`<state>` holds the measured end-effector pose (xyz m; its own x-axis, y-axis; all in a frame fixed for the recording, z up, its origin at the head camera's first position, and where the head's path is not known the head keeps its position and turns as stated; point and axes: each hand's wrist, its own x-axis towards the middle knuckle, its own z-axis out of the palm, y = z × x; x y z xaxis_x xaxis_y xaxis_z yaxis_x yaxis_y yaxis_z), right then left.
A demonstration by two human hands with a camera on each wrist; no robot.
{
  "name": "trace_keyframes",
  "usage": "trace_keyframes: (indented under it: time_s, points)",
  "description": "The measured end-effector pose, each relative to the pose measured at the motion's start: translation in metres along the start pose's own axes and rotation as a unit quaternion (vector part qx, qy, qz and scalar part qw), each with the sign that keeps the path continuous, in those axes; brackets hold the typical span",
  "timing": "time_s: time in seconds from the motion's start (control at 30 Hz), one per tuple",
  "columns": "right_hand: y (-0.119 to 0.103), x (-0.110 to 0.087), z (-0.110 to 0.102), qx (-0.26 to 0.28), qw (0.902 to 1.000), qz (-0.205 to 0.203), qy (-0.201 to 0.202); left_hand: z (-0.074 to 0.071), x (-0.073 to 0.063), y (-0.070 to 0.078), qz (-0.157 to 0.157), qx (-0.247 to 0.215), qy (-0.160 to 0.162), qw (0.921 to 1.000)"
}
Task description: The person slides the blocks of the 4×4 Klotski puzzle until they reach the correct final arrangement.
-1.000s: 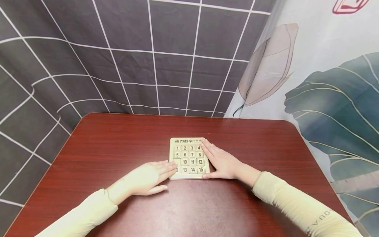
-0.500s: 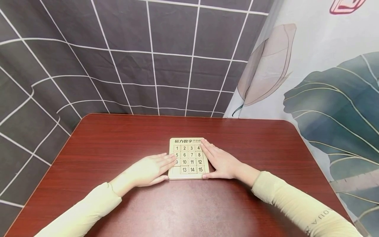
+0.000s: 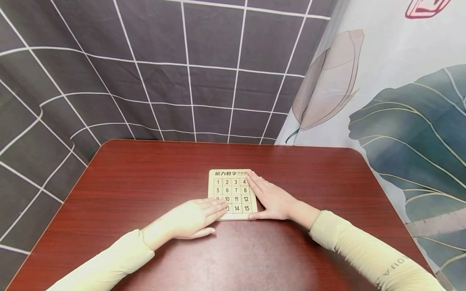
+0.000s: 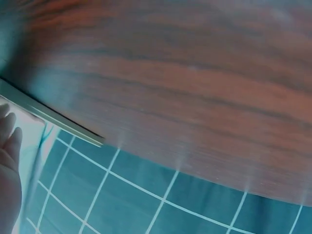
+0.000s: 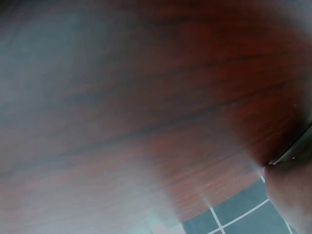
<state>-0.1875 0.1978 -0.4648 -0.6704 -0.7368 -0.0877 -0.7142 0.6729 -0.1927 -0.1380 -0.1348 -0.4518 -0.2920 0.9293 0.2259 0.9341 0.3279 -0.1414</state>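
Observation:
A pale number slide puzzle (image 3: 236, 217) lies flat on the table, with dark printed characters along its top and numbered tiles in rows below. My left hand (image 3: 191, 216) reaches over its lower left, straight fingers resting on the bottom row. They cover the bottom-left corner and part of tile 13 (image 3: 228, 208); tile 9 (image 3: 217, 198) shows just above them. Along the puzzle's right side lies my right hand (image 3: 276, 202), fingers stretched to the top right corner and thumb at the bottom right. The puzzle's thin edge (image 4: 53, 119) shows in the left wrist view.
The reddish-brown table (image 3: 145, 173) has rounded far corners. Behind it hangs a dark grey cloth (image 3: 214, 85) with a white grid, and a white curtain (image 3: 393, 48) with printed leaves hangs at the right. Wood grain fills most of the right wrist view.
Tile 9 has slid up from the bottom row into the third row under my left fingers. My left hand then moved down and right over the bottom-left corner. The right hand stays put.

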Motion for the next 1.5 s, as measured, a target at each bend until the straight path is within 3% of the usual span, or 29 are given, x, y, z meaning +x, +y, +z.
trace_keyframes:
  time_s: [0.23,0.63,0.83,1.17,1.3,1.5]
  points:
    - [0.0,0.0,0.0,0.005,1.0,-0.001,0.003,0.002,-0.002,0.002,-0.009,0.004,-0.004,0.9999]
    - [0.0,0.0,0.0,0.002,1.0,0.001,0.0,-0.002,-0.025,0.002,-0.027,0.009,0.007,0.9996]
    - [-0.001,0.0,-0.002,0.003,1.0,0.001,0.001,-0.004,-0.014,0.003,-0.014,0.003,0.019,0.9997]
    - [0.0,0.0,0.0,0.002,0.9999,-0.008,0.008,0.003,0.022,0.005,-0.007,-0.006,-0.021,0.9997]
    - [0.001,0.0,0.0,-0.003,0.9998,-0.012,0.013,0.008,0.024,0.006,-0.008,0.001,-0.03,0.9995]
    - [-0.001,0.0,-0.001,-0.003,0.9999,-0.009,0.011,0.007,0.014,0.005,-0.016,0.008,-0.029,0.9994]
